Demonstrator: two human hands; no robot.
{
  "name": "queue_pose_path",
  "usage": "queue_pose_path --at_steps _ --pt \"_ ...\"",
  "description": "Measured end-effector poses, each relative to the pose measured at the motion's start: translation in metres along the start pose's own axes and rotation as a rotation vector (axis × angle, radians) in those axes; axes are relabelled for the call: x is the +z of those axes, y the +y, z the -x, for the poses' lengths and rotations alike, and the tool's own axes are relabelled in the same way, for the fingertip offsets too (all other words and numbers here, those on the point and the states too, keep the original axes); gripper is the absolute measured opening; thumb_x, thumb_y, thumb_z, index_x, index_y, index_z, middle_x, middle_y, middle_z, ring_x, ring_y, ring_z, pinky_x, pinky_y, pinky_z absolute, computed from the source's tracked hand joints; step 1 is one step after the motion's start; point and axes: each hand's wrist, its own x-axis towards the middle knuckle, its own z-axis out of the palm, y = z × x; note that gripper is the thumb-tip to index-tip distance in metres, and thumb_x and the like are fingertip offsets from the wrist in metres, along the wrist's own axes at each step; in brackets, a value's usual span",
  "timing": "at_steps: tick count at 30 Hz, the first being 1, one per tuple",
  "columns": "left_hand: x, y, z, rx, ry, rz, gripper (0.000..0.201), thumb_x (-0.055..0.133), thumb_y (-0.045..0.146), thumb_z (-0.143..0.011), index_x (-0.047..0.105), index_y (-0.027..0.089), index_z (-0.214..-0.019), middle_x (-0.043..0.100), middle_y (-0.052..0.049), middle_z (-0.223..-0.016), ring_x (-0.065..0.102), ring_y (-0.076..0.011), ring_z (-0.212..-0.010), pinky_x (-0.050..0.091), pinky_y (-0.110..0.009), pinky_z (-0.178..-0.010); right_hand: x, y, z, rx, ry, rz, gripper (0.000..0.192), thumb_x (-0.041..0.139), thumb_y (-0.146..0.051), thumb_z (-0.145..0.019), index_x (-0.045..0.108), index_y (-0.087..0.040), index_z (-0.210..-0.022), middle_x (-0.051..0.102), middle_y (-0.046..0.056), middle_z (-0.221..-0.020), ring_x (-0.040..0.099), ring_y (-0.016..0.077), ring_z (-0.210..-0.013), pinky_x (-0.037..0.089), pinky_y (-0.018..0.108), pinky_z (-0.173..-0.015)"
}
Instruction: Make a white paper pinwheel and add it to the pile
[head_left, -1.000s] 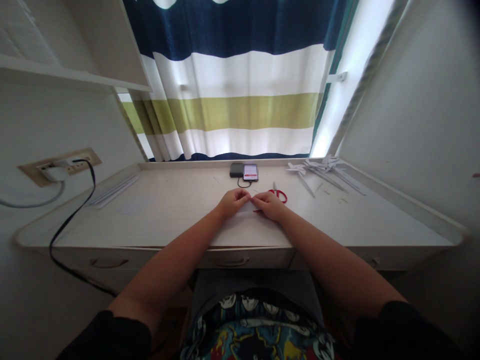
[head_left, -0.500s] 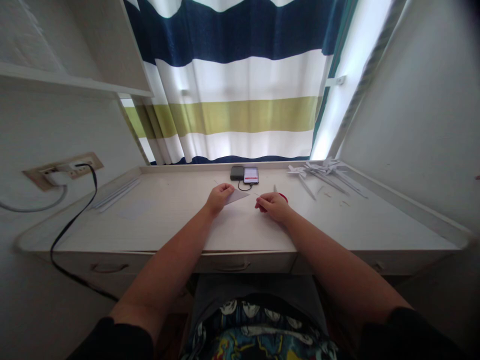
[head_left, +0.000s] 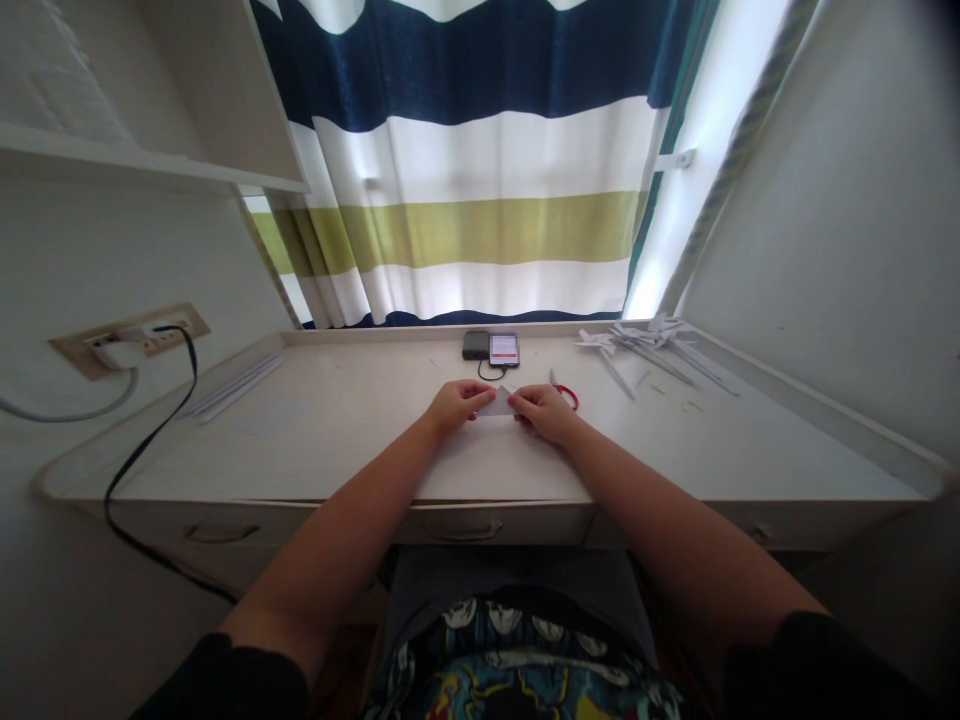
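Observation:
A small piece of white paper (head_left: 496, 404) is held between both hands just above the pale desk (head_left: 322, 440), near its middle. My left hand (head_left: 452, 407) pinches the paper's left end and my right hand (head_left: 544, 411) pinches its right end. Red-handled scissors (head_left: 566, 395) lie on the desk right behind my right hand, partly hidden by it.
A phone with a lit screen (head_left: 503, 349) and a dark power bank (head_left: 475, 345) lie at the desk's back edge by the striped curtain. Folded white paper pieces (head_left: 652, 345) are piled at the back right. Paper strips (head_left: 229, 387) lie at the left. A black cable (head_left: 150, 425) hangs from a wall socket.
Half a second ago my hands were apart, with the paper in the left hand alone. Now they have come back together and both grip the paper.

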Motion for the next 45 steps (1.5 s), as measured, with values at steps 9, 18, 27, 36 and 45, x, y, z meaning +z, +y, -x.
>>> queue_pose_path --at_steps 9,18,27,36,45 --pt "-0.015 0.002 0.001 -0.060 -0.085 -0.045 0.026 0.073 0.037 -0.067 0.071 0.013 -0.074 0.066 -0.004 -0.062 0.057 -0.0098 -0.058 0.044 -0.021 -0.055 -0.004 0.003 -0.005 0.000 0.126 0.076 0.031 0.050 -0.038 -0.081 0.058 -0.017 -0.060 0.056 -0.001 -0.050 0.050 0.0100 -0.046 0.036 0.022 -0.049" --pt "-0.020 0.002 0.000 -0.053 -0.049 -0.066 0.028 0.073 0.037 -0.066 0.073 0.013 -0.078 0.068 -0.005 -0.065 0.058 -0.0113 -0.059 0.045 -0.023 -0.056 -0.005 0.003 -0.006 -0.022 0.136 0.077 0.023 0.050 -0.033 -0.079 0.062 -0.017 -0.067 0.055 -0.003 -0.050 0.049 0.0100 -0.045 0.037 0.022 -0.049" --pt "-0.021 0.001 0.001 -0.003 -0.065 -0.035 0.040 0.075 0.029 -0.063 0.070 0.013 -0.098 0.072 -0.011 -0.090 0.064 -0.0159 -0.076 0.048 -0.026 -0.064 -0.006 0.016 -0.011 0.007 0.208 0.029 0.023 0.050 -0.034 -0.078 0.062 -0.016 -0.071 0.055 -0.001 -0.051 0.049 0.0109 -0.046 0.039 0.022 -0.048" --pt "-0.018 -0.002 -0.001 0.087 0.037 -0.146 0.028 0.070 0.032 -0.068 0.072 0.013 -0.089 0.070 -0.006 -0.071 0.059 -0.0122 -0.060 0.047 -0.024 -0.057 -0.007 0.009 -0.008 0.030 0.205 0.027 0.023 0.053 -0.035 -0.076 0.063 -0.016 -0.069 0.055 -0.002 -0.050 0.049 0.0102 -0.045 0.037 0.022 -0.047" --pt "-0.013 0.005 0.005 0.250 0.092 -0.289 0.028 0.069 0.031 -0.071 0.070 0.016 -0.094 0.072 -0.007 -0.086 0.066 -0.0165 -0.077 0.053 -0.026 -0.067 -0.006 0.014 -0.011 0.074 0.193 -0.110 0.026 0.055 -0.037 -0.075 0.067 -0.015 -0.082 0.062 0.001 -0.061 0.050 0.0094 -0.045 0.040 0.021 -0.044"
